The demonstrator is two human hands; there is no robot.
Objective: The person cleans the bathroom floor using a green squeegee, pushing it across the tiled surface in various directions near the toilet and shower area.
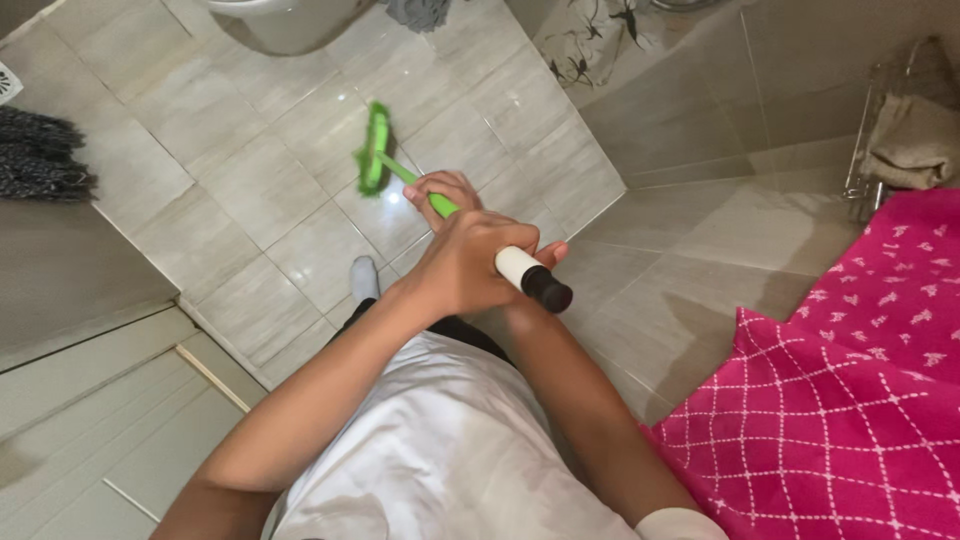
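Between both hands (455, 235), green brush (375, 150).

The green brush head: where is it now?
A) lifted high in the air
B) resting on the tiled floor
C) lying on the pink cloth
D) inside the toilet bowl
B: the green brush head lies against the tiled floor, while the left hand and the right hand hold the handle.

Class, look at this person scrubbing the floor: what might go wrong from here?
1. The floor tiles look glossy, perhaps wet; the socked foot might slip.
2. Both hands, left hand and right hand, grip the green brush, leaving none free to catch a fall.
3. The pink cloth hangs close and could get splashed.
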